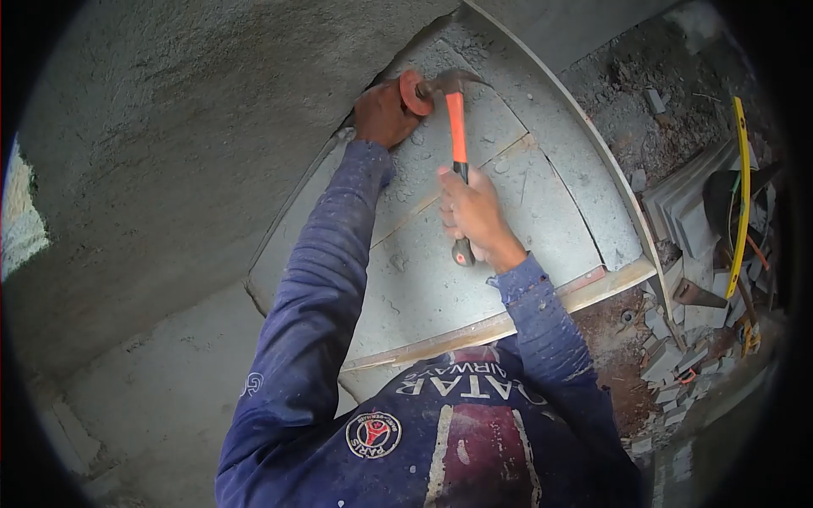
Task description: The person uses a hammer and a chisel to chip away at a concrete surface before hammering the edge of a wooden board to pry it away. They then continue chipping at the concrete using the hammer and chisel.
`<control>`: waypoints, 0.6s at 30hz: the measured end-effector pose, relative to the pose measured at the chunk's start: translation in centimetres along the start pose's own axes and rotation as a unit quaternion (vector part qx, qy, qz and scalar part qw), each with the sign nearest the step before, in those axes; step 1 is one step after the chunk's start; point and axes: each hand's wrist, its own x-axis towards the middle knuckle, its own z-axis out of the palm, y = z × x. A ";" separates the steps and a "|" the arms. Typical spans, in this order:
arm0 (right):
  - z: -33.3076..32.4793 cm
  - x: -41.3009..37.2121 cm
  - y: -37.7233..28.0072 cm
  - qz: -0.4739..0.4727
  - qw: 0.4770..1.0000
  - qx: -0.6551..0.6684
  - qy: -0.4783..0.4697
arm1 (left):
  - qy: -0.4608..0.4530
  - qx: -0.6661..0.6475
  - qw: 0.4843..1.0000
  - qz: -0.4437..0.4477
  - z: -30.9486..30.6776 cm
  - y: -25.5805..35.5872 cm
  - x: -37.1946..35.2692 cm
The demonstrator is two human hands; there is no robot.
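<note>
My right hand is wrapped round the black grip of a hammer with an orange shaft. The steel hammer head is up against the end of a tool with a round orange guard. Behind that guard my left hand is closed round the tool, next to the rough wall; the tool's far end is hidden. Both hands are over a grey slab surface with dark joints, strewn with dust and small chips near my left hand.
A rough grey wall rises at the left. A thin curved board and a wooden strip edge the slab. At the right lie a yellow level, stacked tiles, a handsaw and rubble.
</note>
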 end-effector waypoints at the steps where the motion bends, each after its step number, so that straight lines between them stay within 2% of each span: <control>1: -0.4 -0.5 -1.4 0.073 0.995 -0.055 -0.038 | 0.000 0.009 1.000 0.004 0.1 -0.5 -0.3; 2: -0.8 -0.8 -3.2 0.145 0.980 -0.113 -0.073 | 0.001 0.014 1.000 0.008 0.4 -0.7 -0.3; 5: -0.6 -1.6 -10.5 -0.110 0.993 -0.025 -0.026 | 0.016 0.002 1.000 0.009 -0.2 0.3 -0.8; 6: -0.7 -1.2 -12.6 -0.223 0.975 -0.004 -0.017 | 0.018 0.003 1.000 0.007 -0.2 0.2 -0.7; 7: -0.4 -0.7 -14.1 -0.327 0.944 0.004 0.038 | 0.011 0.003 1.000 0.004 -0.2 0.2 -0.6; 8: -0.2 0.0 -13.6 -0.327 0.944 0.004 0.037 | 0.004 0.002 1.000 0.001 -0.3 0.3 -0.6; 10: 0.1 1.3 -10.5 -0.424 0.889 0.115 0.127 | 0.003 0.002 1.000 0.001 -0.2 0.1 -0.5; 11: 1.2 1.0 -5.8 -0.344 0.922 0.138 0.112 | -0.002 0.003 1.000 0.002 -0.1 0.0 -0.5; 12: 0.7 0.1 -1.0 -0.192 0.979 0.057 0.037 | 0.003 0.004 1.000 0.004 -0.1 0.0 -0.2; 13: -0.4 -0.9 -0.3 0.124 0.988 -0.079 -0.055 | -0.010 0.013 0.999 -0.037 0.0 -0.2 -0.5; 14: -0.7 -1.8 -0.7 0.168 0.980 -0.089 -0.064 | -0.018 0.022 0.997 -0.078 0.2 -0.3 -0.4; 15: -0.9 -2.1 -1.2 0.208 0.970 -0.099 -0.073 | -0.016 0.020 0.997 -0.072 0.3 -0.8 -0.3; 16: -1.2 -1.8 -2.3 0.206 0.970 -0.102 -0.074 | 0.001 0.013 0.998 -0.061 0.3 -1.6 -0.5; 18: -1.1 -2.5 -5.6 0.015 0.996 -0.073 -0.043 | 0.007 0.007 0.998 -0.065 0.3 -2.5 -2.4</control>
